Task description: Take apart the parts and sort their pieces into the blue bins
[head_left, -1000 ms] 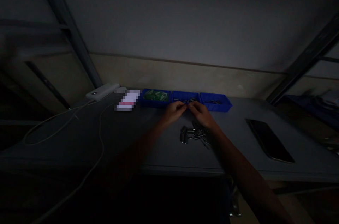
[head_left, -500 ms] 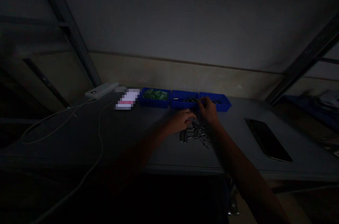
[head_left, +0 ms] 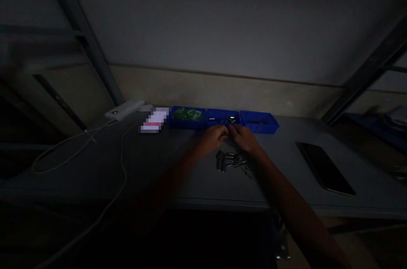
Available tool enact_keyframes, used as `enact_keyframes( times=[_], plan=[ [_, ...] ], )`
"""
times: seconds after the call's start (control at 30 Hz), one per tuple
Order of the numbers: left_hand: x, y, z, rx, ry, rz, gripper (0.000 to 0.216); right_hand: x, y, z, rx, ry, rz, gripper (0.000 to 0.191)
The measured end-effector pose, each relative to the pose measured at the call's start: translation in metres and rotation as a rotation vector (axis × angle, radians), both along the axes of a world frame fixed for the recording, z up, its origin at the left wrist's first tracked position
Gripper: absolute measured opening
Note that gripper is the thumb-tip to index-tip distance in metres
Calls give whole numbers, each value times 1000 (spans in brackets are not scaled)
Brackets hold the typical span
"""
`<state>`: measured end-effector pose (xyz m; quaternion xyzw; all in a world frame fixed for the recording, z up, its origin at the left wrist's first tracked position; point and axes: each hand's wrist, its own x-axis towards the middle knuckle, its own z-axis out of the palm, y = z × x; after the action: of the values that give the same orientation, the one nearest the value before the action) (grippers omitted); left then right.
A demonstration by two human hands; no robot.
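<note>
My left hand (head_left: pixel 215 137) and my right hand (head_left: pixel 243 137) meet just in front of the middle blue bin (head_left: pixel 213 113). Both have their fingers curled and pinched together; whatever lies between the fingertips is too small and dark to make out. Small shiny metal parts (head_left: pixel 231 119) lie in that middle bin. On the table below my hands is a loose pile of metal pieces (head_left: pixel 237 160), some of them slim and rod-like. The right blue bin (head_left: pixel 272 124) holds a few thin dark parts. Green packets (head_left: pixel 188 114) fill the left blue bin (head_left: pixel 186 124).
Left of the bins lies a lit, blurred-out screen (head_left: pixel 154 120), with a white box (head_left: pixel 124 109) behind it. A white cable (head_left: pixel 122 163) runs across the grey table (head_left: pixel 152 167). A dark phone-like slab (head_left: pixel 326 168) lies at the right. Metal posts flank the table.
My right hand has come from the gap between the middle and right bins, down and left to meet my left hand. The left hand has shifted slightly left and up, its fingers more closed.
</note>
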<state>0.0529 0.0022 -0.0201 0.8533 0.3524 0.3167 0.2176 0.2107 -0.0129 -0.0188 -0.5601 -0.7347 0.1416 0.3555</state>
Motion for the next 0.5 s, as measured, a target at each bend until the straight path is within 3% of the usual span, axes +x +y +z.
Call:
enact_keyframes(
  times=[0.2, 0.5],
  plan=[
    [-2, 2, 9, 71, -134, 101, 14, -6, 0, -2, -69, 111, 111, 43],
    [-2, -1, 10, -343, -175, 243, 39, -7, 0, -7, 17, -38, 121, 23]
  ],
)
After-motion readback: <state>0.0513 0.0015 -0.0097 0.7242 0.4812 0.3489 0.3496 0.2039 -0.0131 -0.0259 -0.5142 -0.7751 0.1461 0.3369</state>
